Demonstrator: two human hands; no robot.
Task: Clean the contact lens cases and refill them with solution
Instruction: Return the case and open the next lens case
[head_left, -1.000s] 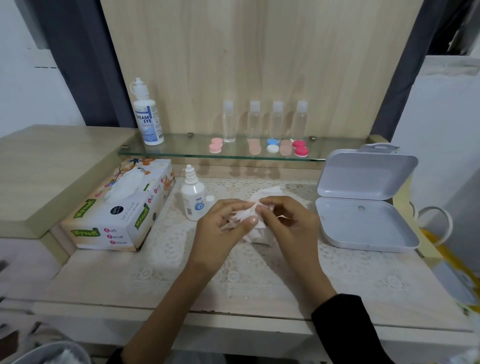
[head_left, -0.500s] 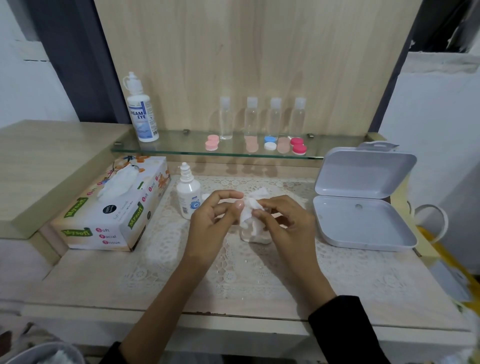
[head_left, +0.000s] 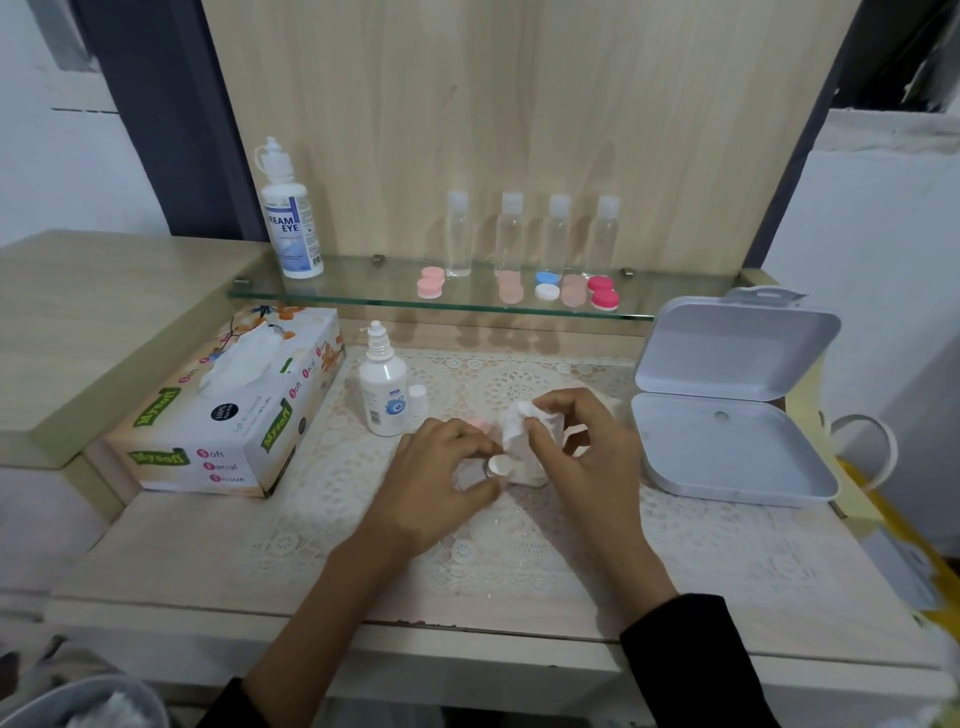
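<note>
A home dressing corner: a pale wood desk (head_left: 182, 561) under a lace mat (head_left: 519, 561), a glass shelf (head_left: 363, 293) of small bottles, a tissue box (head_left: 234, 410) at left.

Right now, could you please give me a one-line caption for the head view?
The right hand holds a tissue while the left hand pinches a small white cap, near a solution bottle.

Left hand (head_left: 441, 483) pinches a white round cap (head_left: 497, 466) over the lace mat (head_left: 519, 551). Right hand (head_left: 587, 457) grips a crumpled tissue (head_left: 517, 422) beside it.

Table (head_left: 182, 566); lace mat (head_left: 519, 566); tissue box (head_left: 228, 415)
</note>
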